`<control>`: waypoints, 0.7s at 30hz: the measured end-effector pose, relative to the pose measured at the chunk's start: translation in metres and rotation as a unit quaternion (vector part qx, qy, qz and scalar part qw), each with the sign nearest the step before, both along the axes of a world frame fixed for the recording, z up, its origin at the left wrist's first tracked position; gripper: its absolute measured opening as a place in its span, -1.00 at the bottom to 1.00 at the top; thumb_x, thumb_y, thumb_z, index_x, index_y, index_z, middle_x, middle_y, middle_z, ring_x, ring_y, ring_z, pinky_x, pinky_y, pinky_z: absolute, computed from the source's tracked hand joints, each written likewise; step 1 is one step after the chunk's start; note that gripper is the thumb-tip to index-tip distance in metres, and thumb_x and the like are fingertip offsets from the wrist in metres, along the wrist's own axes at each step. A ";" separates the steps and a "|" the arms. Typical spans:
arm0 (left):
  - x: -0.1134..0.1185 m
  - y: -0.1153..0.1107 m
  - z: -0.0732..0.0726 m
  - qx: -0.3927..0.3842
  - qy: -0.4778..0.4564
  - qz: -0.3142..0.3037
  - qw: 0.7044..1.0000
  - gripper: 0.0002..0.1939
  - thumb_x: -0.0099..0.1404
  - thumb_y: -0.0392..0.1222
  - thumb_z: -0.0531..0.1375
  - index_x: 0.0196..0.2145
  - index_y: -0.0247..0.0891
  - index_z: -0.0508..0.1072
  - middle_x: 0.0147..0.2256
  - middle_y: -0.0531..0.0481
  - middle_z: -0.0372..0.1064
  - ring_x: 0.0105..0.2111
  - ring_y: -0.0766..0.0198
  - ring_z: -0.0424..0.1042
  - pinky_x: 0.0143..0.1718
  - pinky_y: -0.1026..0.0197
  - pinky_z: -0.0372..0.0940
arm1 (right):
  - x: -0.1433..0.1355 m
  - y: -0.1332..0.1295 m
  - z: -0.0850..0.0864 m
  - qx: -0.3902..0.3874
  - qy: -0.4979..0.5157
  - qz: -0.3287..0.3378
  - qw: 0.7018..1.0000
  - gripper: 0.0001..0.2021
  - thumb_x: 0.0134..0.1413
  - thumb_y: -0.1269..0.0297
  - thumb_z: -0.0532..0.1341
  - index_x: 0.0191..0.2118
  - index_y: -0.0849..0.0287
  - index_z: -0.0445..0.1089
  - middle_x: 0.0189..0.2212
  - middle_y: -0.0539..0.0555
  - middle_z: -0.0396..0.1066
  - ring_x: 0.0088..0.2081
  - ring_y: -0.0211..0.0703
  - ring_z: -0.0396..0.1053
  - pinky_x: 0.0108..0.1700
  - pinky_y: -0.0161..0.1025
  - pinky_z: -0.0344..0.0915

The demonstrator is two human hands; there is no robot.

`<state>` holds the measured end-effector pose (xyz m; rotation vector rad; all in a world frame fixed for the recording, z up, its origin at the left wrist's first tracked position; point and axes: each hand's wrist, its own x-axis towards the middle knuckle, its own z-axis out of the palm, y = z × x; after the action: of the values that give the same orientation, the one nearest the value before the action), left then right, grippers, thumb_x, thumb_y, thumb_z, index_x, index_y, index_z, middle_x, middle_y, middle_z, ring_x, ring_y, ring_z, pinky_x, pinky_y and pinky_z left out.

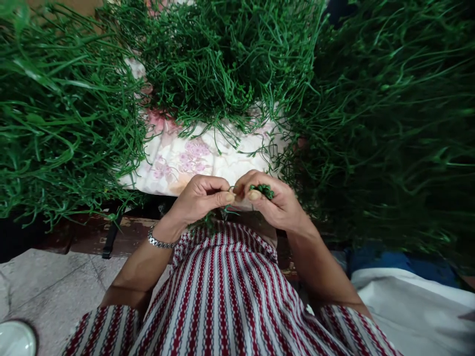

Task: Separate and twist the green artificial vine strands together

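My right hand [272,200] is closed around a small bunch of flowering chives [264,190], their dark green buds showing above the thumb. Beside it, almost touching, my left hand [204,198] pinches with thumb and forefinger; a thin green stem [231,188] shows at its fingertips. Both hands are over my lap, at the near edge of a flowered white cloth [196,158]. More green bits [210,222] lie below the left hand on my striped clothing [230,287]. The lower part of the held bunch is hidden.
Large heaps of chive stems lie at the left [67,113], at the back [230,64] and at the right [389,123], some trailing over the cloth. A worn wooden edge [85,232] runs below. A white round object [17,338] stands on the floor at lower left.
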<state>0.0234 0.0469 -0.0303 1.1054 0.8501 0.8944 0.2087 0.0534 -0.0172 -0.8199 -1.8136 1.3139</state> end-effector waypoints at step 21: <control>0.019 0.000 0.002 -0.005 -0.048 0.188 0.981 -0.76 0.05 -0.14 0.31 -0.63 -0.30 0.39 -0.49 0.07 0.15 -0.49 0.42 0.18 -0.57 0.36 0.12 | -0.024 -0.014 -0.019 0.045 -0.030 -0.135 0.989 -0.90 0.11 0.33 0.18 -0.23 0.18 0.36 -0.42 -0.01 0.26 -0.38 -0.29 0.28 -0.31 -0.33 0.23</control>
<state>0.0420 0.0471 -0.0285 0.8982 1.0002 1.2457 0.1847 0.0397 -0.0357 -1.0233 -1.7238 1.0378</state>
